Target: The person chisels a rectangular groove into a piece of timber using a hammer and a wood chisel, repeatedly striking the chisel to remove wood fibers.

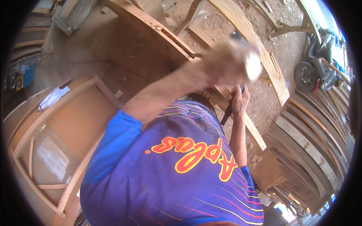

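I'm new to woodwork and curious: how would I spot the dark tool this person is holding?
Start at the long pale plank running diagonally across the sawdust-strewn ground, upper right. Just below its middle, the right hand grips a slim dark tool angled down to the left. It is the only black, narrow piece among the pale brown timber; the blurred left hand is raised above it.

The dirt floor [260, 101] carries long wooden planks [241, 26], a curved wooden frame [158, 32], a panelled door frame [49, 124] with a white rag [52, 97] on it, stacked boards [313, 139] and a parked scooter [316, 64].
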Motion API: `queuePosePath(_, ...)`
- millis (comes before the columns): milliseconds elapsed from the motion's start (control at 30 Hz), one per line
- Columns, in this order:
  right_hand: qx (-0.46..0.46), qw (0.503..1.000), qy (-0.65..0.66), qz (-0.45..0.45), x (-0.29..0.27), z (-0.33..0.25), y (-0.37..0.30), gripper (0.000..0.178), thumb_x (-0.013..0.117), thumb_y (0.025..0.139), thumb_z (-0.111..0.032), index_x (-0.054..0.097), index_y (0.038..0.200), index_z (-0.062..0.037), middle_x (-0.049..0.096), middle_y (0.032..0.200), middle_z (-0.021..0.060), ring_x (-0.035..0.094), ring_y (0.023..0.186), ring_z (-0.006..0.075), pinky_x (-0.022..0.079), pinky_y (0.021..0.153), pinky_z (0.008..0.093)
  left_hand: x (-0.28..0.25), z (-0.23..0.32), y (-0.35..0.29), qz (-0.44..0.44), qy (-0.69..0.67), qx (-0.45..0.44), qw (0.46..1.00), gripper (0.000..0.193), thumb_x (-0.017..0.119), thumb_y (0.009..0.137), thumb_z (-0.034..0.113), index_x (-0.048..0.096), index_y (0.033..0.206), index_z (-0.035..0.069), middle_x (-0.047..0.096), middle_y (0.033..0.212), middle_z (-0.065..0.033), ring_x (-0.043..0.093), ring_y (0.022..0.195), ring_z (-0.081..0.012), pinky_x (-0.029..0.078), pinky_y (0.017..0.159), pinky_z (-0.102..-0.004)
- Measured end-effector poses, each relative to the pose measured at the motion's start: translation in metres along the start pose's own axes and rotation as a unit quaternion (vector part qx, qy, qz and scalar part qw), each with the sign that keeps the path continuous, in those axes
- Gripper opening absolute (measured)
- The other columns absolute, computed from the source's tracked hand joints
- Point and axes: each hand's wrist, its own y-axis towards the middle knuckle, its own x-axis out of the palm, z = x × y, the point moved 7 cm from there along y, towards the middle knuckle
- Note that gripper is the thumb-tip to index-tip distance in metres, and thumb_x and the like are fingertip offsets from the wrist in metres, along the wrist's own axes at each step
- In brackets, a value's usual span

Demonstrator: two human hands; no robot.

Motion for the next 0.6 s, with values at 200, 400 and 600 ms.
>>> queuePosePath(200,0.037,0.999,0.034,-0.008,0.001,-0.001,0.005,0.028,0.056,0.103,-0.029,0.055,0.087,-0.0056,0.053,0.065,0.0016,0.054,0.048,0.0109,0.044,0.043,0.0278,-0.180,-0.011,0.019,0.086,-0.332,-0.101,0.934,0.045,0.041,0.095,0.018,0.054,0.125,-0.012,0.059,0.115,-0.0195,0.056,0.115,-0.0333,0.042,0.107,-0.0472)
queuePosePath(400,0.088,0.994,0.063,-0.003,0.004,-0.006,0.006,0.029,0.055,0.103,-0.028,0.052,0.085,-0.0062,0.052,0.066,0.0022,0.052,0.047,0.0110,0.043,0.042,0.0280,-0.213,0.002,0.023,0.242,-0.139,-0.125,0.952,0.056,0.060,0.093,0.021,0.045,0.138,-0.009,0.057,0.116,-0.0164,0.054,0.115,-0.0310,0.043,0.105,-0.0479)
queuePosePath(600,0.107,0.994,0.031,-0.005,0.003,-0.001,0.008,0.028,0.055,0.105,-0.033,0.055,0.094,-0.0070,0.054,0.068,0.0006,0.052,0.048,0.0079,0.044,0.041,0.0245,-0.232,-0.025,0.010,0.273,-0.100,-0.095,0.952,0.034,0.068,0.095,0.025,0.059,0.117,0.001,0.059,0.105,-0.0098,0.057,0.099,-0.0231,0.053,0.078,-0.0363)
